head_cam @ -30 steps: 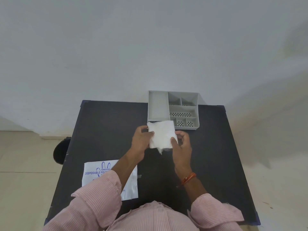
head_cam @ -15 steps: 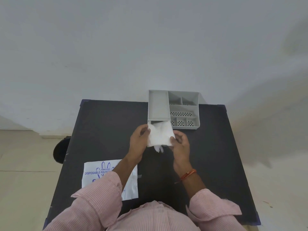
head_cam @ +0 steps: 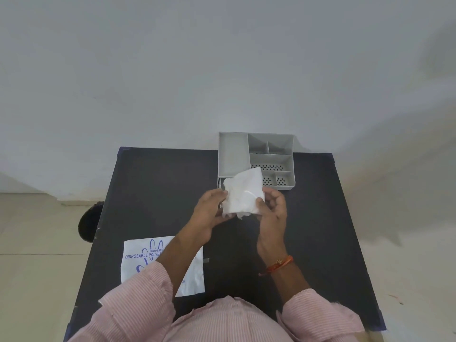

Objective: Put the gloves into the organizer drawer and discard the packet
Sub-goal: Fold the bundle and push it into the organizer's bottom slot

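On a black table (head_cam: 153,193) against a pale wall (head_cam: 222,58), the left hand (head_cam: 209,208) and right hand (head_cam: 272,209) grip the gloves (head_cam: 243,193) near the organizer (head_cam: 233,154).

the organizer (head_cam: 256,159) is sitting at the far edge of the table (head_cam: 320,218), against the wall. the gloves (head_cam: 243,195) are hanging just in front of its near left corner, between the left hand (head_cam: 209,208) and right hand (head_cam: 272,208). the packet (head_cam: 138,257) is lying at the near left, under the left forearm.
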